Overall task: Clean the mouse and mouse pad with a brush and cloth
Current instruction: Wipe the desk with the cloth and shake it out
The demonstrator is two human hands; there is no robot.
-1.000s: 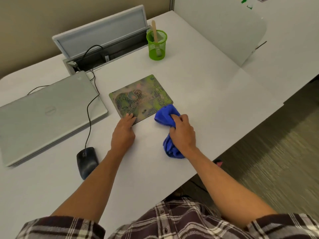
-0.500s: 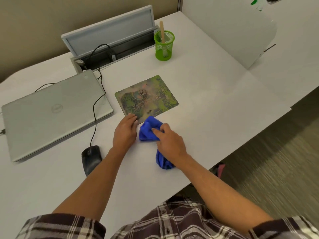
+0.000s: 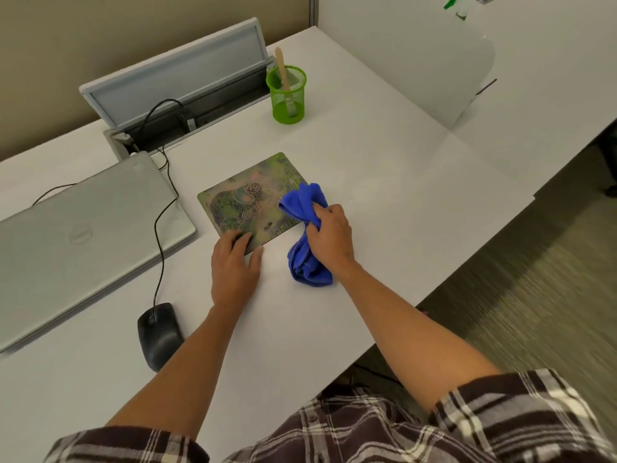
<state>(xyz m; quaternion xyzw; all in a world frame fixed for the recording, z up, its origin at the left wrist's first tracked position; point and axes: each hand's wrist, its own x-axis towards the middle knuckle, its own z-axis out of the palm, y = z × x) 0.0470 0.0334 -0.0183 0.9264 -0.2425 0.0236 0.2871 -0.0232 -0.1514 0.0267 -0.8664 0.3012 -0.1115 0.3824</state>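
Wiping thin, slide-prone pad [image 3: 253, 202] with soft bunched cloth [image 3: 305, 208] gripped in right hand [image 3: 330, 233]; left hand [image 3: 233, 267] flat, pinning near corner.

White desk [image 3: 384, 168] fills most of the view; beige partition wall [image 3: 100, 38] behind it; grey-green carpeted floor [image 3: 534, 312] at right; soft, even light.

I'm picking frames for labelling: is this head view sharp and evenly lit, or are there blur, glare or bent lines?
Head view: mouse pad, blue cloth and both hands are sharp; the carpet at the right edge is smeared; the desk is evenly lit with a mild bright patch and soft shadows; wide-angle bending curves the desk edges.
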